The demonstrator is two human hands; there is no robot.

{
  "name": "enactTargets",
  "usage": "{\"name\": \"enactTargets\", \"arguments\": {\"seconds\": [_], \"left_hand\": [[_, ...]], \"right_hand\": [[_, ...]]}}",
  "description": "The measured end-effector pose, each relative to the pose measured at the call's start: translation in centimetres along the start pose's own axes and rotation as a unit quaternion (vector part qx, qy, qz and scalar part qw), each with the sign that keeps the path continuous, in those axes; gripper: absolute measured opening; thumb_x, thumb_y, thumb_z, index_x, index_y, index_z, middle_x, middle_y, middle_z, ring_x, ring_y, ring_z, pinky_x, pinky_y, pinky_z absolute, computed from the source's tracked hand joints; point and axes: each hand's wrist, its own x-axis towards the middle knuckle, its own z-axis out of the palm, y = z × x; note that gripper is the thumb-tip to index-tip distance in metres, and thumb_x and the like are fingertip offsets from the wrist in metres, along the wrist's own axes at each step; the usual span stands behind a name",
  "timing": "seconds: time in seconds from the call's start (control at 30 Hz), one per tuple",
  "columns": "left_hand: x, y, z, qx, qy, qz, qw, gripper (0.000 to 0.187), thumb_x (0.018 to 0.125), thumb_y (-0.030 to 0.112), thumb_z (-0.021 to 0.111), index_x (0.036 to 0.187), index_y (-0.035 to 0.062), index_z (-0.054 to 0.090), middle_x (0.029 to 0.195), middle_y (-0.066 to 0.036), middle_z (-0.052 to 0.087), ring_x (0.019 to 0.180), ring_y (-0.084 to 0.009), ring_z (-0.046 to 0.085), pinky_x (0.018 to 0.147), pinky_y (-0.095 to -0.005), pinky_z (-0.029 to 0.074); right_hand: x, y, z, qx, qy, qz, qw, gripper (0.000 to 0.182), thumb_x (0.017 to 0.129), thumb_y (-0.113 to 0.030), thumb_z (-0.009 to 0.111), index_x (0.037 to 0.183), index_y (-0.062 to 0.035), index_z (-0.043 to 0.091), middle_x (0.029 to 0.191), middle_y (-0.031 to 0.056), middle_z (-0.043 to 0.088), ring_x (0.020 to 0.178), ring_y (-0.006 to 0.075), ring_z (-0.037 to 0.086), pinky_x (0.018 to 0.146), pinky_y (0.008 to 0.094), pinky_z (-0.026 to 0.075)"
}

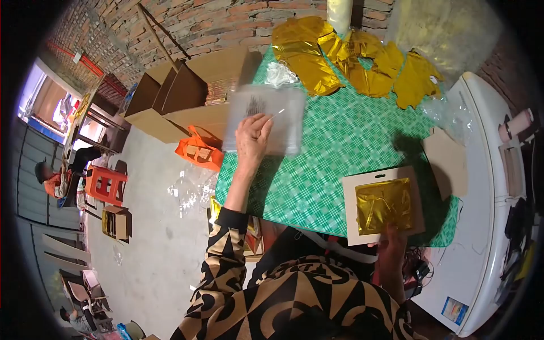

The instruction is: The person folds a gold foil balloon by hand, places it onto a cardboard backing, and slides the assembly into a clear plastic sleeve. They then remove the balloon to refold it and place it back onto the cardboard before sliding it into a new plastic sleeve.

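Note:
My left hand (253, 136) reaches over the table's left side, its fingers bent and pinched on the top of a stack of clear plastic bags (289, 127). Dark print shows through the plastic, and the stack's edges look blurred. At the front right, my right hand (392, 246) grips the lower edge of a brown cardboard backing card (351, 218), thumb on top. Folded gold foil (384, 205) lies flat on that card, below its hang slot. The right fingers under the card are mostly hidden.
Flat gold foil balloons (362, 62) and a white bundle (281, 73) lie along the back of the green checked tablecloth (334, 153). Loose cardboard (445, 164) is at right, beside a white fridge (476, 226). Open cartons (187, 122) and an orange bag (198, 150) stand left. Two people sit far left.

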Motion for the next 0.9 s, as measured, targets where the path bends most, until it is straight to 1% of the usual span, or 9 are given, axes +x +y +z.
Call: {"name": "enactTargets", "arguments": {"seconds": [0.1,0.17,0.2,0.3,0.5,0.63,0.8,0.87,0.9], "left_hand": [[-0.7,4.5,-0.3,-0.045,-0.078,0.060,0.994,0.022,0.091,0.015,0.076,0.112,0.0104,0.080,0.121,-0.009,0.075,0.109,-0.0336,0.067,0.097,-0.0443,0.049],[-2.3,7.5,0.8,-0.073,-0.140,0.116,0.981,0.023,0.090,0.015,0.077,0.112,0.0093,0.080,0.118,-0.009,0.075,0.108,-0.0331,0.067,0.097,-0.0441,0.049],[-3.3,8.7,1.6,-0.093,-0.168,0.142,0.971,0.024,0.089,0.015,0.077,0.112,0.0087,0.079,0.118,-0.009,0.075,0.110,-0.0325,0.067,0.098,-0.0442,0.049],[-6.5,11.3,3.3,-0.109,-0.228,0.212,0.944,0.027,0.089,0.015,0.079,0.115,0.0064,0.078,0.119,-0.009,0.074,0.116,-0.0317,0.065,0.100,-0.0438,0.048],[-9.2,11.7,5.9,-0.111,-0.289,0.230,0.923,0.031,0.088,0.016,0.080,0.117,0.0069,0.078,0.124,-0.010,0.071,0.123,-0.0315,0.061,0.104,-0.0456,0.047],[-9.4,12.0,6.0,-0.106,-0.287,0.229,0.924,0.034,0.088,0.015,0.080,0.121,0.0070,0.076,0.125,-0.010,0.070,0.122,-0.0326,0.061,0.105,-0.0457,0.048],[-9.9,12.9,6.0,-0.121,-0.285,0.204,0.929,0.037,0.087,0.013,0.081,0.122,0.0058,0.072,0.125,-0.012,0.067,0.119,-0.0345,0.061,0.102,-0.0444,0.050],[-10.0,13.4,6.0,-0.125,-0.282,0.189,0.932,0.034,0.085,0.011,0.081,0.117,0.0037,0.070,0.123,-0.013,0.066,0.117,-0.0355,0.061,0.100,-0.0441,0.052],[-10.1,13.6,5.9,-0.127,-0.281,0.181,0.934,0.033,0.085,0.010,0.082,0.114,0.0026,0.070,0.122,-0.014,0.065,0.116,-0.0360,0.061,0.098,-0.0439,0.052]], "right_hand": [[-0.6,-1.5,0.0,0.006,-0.017,-0.011,1.000,0.036,0.106,-0.015,0.059,0.137,0.0016,0.053,0.112,0.0121,0.068,0.083,0.0223,0.072,0.062,0.0345,0.063],[-0.4,0.7,-3.4,-0.200,-0.015,-0.129,0.971,0.037,0.106,-0.023,0.060,0.134,0.0003,0.055,0.109,0.0098,0.067,0.083,0.0202,0.071,0.062,0.0329,0.059],[-0.7,-1.2,-2.5,-0.138,-0.016,-0.108,0.984,0.038,0.106,-0.025,0.060,0.134,0.0006,0.055,0.109,0.0099,0.067,0.086,0.0200,0.070,0.063,0.0329,0.059],[-0.5,-1.3,-6.4,-0.226,0.055,-0.170,0.958,0.044,0.105,-0.030,0.061,0.136,0.0020,0.055,0.119,0.0106,0.064,0.102,0.0184,0.067,0.068,0.0328,0.057],[-2.0,-5.3,-8.3,-0.012,0.092,-0.089,0.992,0.055,0.103,-0.028,0.068,0.145,0.0016,0.048,0.132,0.0107,0.061,0.112,0.0194,0.063,0.087,0.0345,0.058],[-2.2,-5.0,-9.0,-0.008,0.095,-0.076,0.993,0.052,0.104,-0.025,0.067,0.144,0.0026,0.050,0.136,0.0114,0.060,0.119,0.0188,0.062,0.090,0.0357,0.058],[-3.0,-4.2,-7.5,-0.131,0.034,-0.064,0.989,0.038,0.106,-0.022,0.062,0.134,0.0035,0.058,0.117,0.0104,0.068,0.093,0.0154,0.070,0.075,0.0311,0.060],[-3.0,-4.1,-5.9,-0.103,0.020,-0.021,0.994,0.037,0.106,-0.024,0.061,0.131,0.0026,0.058,0.101,0.0069,0.072,0.072,0.0120,0.070,0.061,0.0274,0.058],[-3.0,-4.1,-5.6,-0.097,0.019,-0.020,0.995,0.037,0.106,-0.024,0.061,0.132,0.0020,0.058,0.101,0.0069,0.072,0.072,0.0119,0.070,0.060,0.0276,0.058]]}}
